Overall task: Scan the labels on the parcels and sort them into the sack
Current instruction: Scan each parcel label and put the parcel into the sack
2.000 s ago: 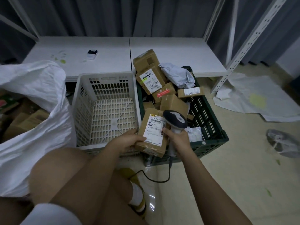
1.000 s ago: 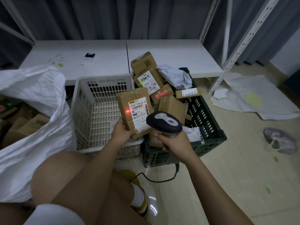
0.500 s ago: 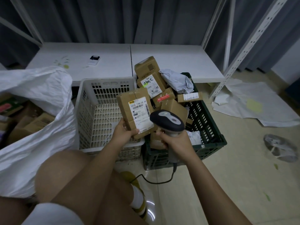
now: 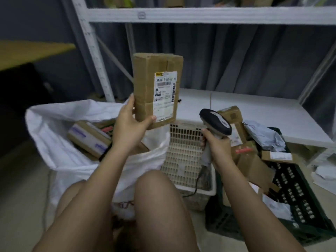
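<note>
Head view is showing the left hand gripping 1 labelled parcel above the part-filled sack, the right hand clutching the scanner, many parcels waiting in the green crate.

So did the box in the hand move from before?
Yes. The box went left, away from the green crate, past the white basket, and the left hand holds it above the sack.
</note>
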Demonstrator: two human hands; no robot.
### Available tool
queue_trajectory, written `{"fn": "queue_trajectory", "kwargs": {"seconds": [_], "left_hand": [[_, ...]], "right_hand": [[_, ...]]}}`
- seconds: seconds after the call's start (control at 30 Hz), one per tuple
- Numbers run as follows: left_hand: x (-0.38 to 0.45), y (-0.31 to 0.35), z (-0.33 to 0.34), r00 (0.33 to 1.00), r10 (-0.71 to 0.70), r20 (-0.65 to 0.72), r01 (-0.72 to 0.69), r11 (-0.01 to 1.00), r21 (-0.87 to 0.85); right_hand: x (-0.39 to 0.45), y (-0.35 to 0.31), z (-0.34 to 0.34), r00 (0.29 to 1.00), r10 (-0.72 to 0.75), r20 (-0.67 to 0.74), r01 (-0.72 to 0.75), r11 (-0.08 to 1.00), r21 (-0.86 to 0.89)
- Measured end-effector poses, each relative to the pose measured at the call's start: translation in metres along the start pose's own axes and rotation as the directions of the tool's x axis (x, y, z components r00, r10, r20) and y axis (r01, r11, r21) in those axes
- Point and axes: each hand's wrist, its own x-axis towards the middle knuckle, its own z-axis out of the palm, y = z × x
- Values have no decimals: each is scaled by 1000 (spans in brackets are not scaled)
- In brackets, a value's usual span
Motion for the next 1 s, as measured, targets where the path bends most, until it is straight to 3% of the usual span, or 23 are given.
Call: {"fn": "queue_trajectory", "kwargs": {"seconds": [0.07,0.13,0.23,0.27,0.33,0.47,0.57,0.77,1.0], "left_hand": [[11,-12,-38,997,43,-62,-29,976,217],[16,-28,-66,998,31,-63,3,878,479],[16,-52,-92,974,-204,95,54,624,780],[15,-56,-96,945,-288,154,51,596,801],[10,-54,-93,907,-363,216,92,669,738],[10,-46,-62,961,-162,223,15,840,543],[10,-32,-22,965,-78,251,-29,918,397],[17,0,88,919,91,384,-176,965,192],[29,9,222,825,-15,565,-27,997,66]], "right_hand": [[1,2,18,1000,20,10,-20,999,41],[0,5,30,1000,19,10,-20,998,63],[-3,12,37,999,23,38,-26,997,77],[-3,15,37,998,39,41,-41,997,67],[0,21,34,997,57,42,-59,997,55],[5,29,17,996,83,30,-84,996,42],[12,35,-8,994,106,0,-106,994,15],[33,39,-76,978,128,-165,-129,992,4],[68,51,-138,937,103,-333,-116,993,-20]]}}
